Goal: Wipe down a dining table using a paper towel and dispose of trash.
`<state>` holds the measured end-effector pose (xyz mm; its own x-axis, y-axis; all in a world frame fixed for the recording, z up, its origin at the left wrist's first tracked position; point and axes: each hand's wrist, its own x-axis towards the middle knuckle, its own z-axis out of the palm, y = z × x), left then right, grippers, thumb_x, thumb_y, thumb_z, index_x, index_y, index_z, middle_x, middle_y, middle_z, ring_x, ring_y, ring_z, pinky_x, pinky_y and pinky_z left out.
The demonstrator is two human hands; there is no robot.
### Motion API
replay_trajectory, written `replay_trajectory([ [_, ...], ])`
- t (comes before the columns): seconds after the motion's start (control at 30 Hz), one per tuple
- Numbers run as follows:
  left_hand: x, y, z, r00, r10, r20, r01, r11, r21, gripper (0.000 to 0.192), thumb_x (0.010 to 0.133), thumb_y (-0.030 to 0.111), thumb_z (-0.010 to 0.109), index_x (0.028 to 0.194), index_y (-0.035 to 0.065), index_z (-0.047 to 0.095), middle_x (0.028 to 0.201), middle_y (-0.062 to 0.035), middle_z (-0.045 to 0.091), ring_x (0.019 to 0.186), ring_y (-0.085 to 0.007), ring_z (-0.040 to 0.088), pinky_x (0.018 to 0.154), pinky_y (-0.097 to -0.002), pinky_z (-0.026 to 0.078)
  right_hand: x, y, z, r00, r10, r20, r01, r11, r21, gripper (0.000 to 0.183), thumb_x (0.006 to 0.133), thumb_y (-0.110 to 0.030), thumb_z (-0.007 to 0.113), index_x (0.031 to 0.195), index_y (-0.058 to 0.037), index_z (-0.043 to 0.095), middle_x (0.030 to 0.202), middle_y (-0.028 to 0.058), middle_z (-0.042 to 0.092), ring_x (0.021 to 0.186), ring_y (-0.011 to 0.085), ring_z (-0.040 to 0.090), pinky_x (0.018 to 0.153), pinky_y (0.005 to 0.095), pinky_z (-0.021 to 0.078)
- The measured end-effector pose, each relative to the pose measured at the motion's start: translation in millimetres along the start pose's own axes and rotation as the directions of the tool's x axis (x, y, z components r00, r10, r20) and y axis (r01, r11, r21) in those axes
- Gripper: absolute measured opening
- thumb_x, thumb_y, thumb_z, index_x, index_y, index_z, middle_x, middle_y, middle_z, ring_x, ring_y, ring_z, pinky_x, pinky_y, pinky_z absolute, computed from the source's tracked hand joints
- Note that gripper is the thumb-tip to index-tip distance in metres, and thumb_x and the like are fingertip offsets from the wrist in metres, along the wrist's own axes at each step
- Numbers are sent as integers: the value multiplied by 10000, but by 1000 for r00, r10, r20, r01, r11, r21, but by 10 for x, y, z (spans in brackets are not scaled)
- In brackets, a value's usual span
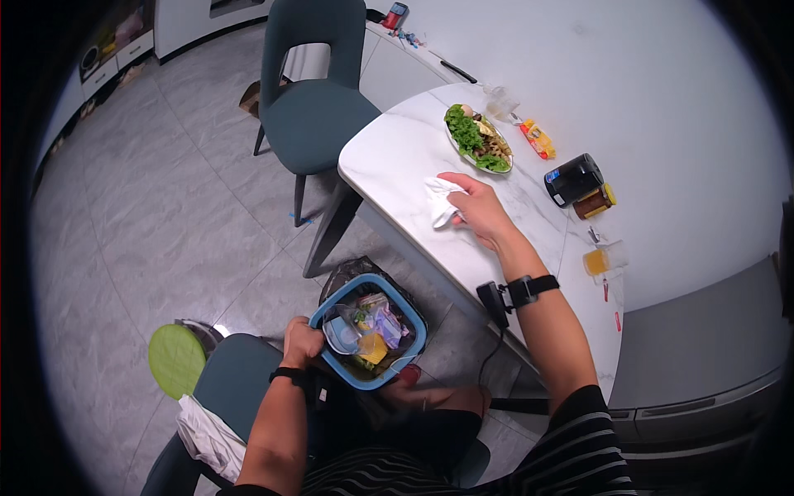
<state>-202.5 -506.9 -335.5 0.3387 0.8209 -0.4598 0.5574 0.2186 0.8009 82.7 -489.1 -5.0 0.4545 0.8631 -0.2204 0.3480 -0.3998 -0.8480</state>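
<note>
My right hand [481,208] holds a crumpled white tissue [441,201] over the white marble-patterned table [397,155]. Just beyond it sits an oval plate [454,141] of lettuce [464,129] and other food. Below the table edge, my left hand [304,341] grips the rim of a blue trash bin [417,310], which has a dark bag around its outside. Inside the bin lie a clear plastic cup [341,328], a purple wrapper [389,327] and a yellow piece [374,348] of something I cannot identify.
Along the wall side stand a black container [574,180], a brown jar with yellow lid [595,201], a glass of orange drink [597,262] and a yellow-red packet [537,139]. A dark green chair [316,124] is beside the table; a green round stool [176,361] stands lower left.
</note>
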Motion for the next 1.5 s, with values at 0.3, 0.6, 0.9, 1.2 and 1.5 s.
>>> replay_trajectory([
  [0.3,24,-120,53,1000,12,4,-12,997,-81,177,612,117,563,700,-30,607,713,-257,591,721,-398,590,664,-393,466,-160,434,44,866,-489,104,420,600,-681,324,833,-134,520,1142,-63,581,1135,134,541,1053,305,468,951,347,378],
  [0.6,2,-149,62,994,110,-6,-110,994,-24,169,623,125,590,699,-25,612,761,-242,599,772,-383,582,712,-377,463,501,85,484,799,-584,144,516,543,-662,176,818,-86,563,962,-89,664,898,146,591,841,323,577,755,390,469],
  [0.9,-84,-193,15,996,85,21,-84,996,-29,174,631,121,609,715,-31,615,766,-251,594,782,-380,585,711,-379,462,148,134,498,733,-625,268,646,515,-563,202,800,-62,571,976,-91,667,848,128,587,805,301,582,729,373,470],
  [1.2,-30,88,-120,967,156,201,-102,961,-256,141,732,77,625,804,-44,632,705,-74,644,623,-129,567,593,-289,470,1006,140,776,813,-572,110,341,314,-886,149,743,-73,497,764,-23,636,840,183,614,754,319,613,692,409,506],
  [1.5,67,130,-209,953,69,293,-29,990,-140,169,783,80,588,885,-46,634,792,-56,654,700,-117,575,631,-261,469,180,729,-293,877,-480,20,221,366,-904,194,805,-104,467,921,-113,622,905,95,614,839,285,621,697,399,518],
])
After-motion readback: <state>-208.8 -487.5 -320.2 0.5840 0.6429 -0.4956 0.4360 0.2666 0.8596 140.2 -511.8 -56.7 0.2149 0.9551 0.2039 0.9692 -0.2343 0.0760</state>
